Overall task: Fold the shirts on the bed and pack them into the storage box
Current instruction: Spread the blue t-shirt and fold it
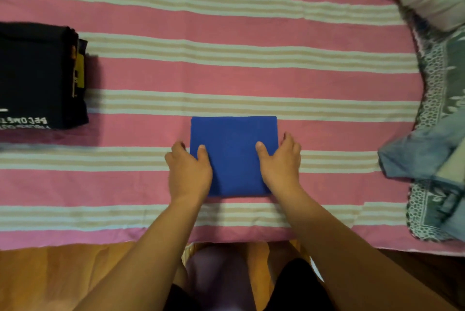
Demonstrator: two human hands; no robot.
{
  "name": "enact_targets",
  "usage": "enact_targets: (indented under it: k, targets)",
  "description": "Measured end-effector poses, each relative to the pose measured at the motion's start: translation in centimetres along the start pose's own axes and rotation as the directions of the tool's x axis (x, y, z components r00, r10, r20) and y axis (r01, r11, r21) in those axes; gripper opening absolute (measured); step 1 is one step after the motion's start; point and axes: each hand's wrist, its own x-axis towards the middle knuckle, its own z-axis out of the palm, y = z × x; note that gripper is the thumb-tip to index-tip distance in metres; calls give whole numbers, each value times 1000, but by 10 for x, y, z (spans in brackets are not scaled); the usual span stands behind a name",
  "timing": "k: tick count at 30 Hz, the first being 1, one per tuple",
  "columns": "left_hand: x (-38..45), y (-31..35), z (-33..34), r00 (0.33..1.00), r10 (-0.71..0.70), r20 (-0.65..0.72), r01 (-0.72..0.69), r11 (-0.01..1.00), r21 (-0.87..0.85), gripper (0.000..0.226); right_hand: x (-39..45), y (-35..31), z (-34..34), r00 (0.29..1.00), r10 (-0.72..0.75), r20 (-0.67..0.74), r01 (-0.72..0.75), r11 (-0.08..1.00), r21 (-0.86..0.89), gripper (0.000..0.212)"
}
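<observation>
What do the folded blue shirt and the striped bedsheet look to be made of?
Blue shirt: soft matte knit, probably cotton; flat dull surface, crisp fold edges. Striped bedsheet: thin woven cloth, matte, faintly rippled, probably cotton. The weave is too blurred to confirm either.

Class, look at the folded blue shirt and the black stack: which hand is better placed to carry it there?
The left hand, probably. It grips the blue shirt's left edge, the side toward the black stack; the right hand is on the far edge.

Left hand, right hand grip sides of folded blue shirt on striped bedsheet.
</observation>
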Motion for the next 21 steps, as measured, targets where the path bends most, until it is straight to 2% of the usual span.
enact_targets:
  k: [2, 4, 5, 7, 10, 13, 16, 18, 21]
  targets:
    - [7, 9, -1, 994, -70, 81, 71, 997, -9, 48, 13, -9, -8, 992, 112, 66, -118, 987, 107, 75]
    - [16, 13, -5, 974, -84, 212, 110, 987, -114, 37, 22, -15, -24, 955, 184, 234, -255, 912, 321, 55]
    - [18, 12, -11, 954, -79, 288, 139, 972, -192, 36, 21, -17, -32, 917, 181, 355, -329, 848, 417, 44]
    - [12, 5, -26, 920, -24, 391, 154, 940, -305, 35, 6, -21, -48, 819, 127, 559, -445, 755, 481, 34]
    - [-5, -24, -58, 914, 26, 406, 138, 919, -369, 24, -32, -28, -48, 736, 64, 674, -533, 668, 519, 28]
    - [-20, -78, -111, 944, -50, 327, 160, 934, -319, 16, -82, -39, -13, 649, 3, 761, -573, 659, 487, 24]
    - [-25, -138, -169, 974, -114, 194, 144, 979, -146, 20, -130, -55, 44, 568, -26, 823, -523, 761, 384, 31]
    - [-17, -164, -205, 989, -128, 68, 133, 989, -71, 23, -153, -73, 86, 567, -54, 822, -418, 841, 343, 40]
    - [6, -183, -258, 988, -120, -98, 118, 993, -22, 21, -183, -114, 137, 604, -91, 792, -295, 898, 327, 28]
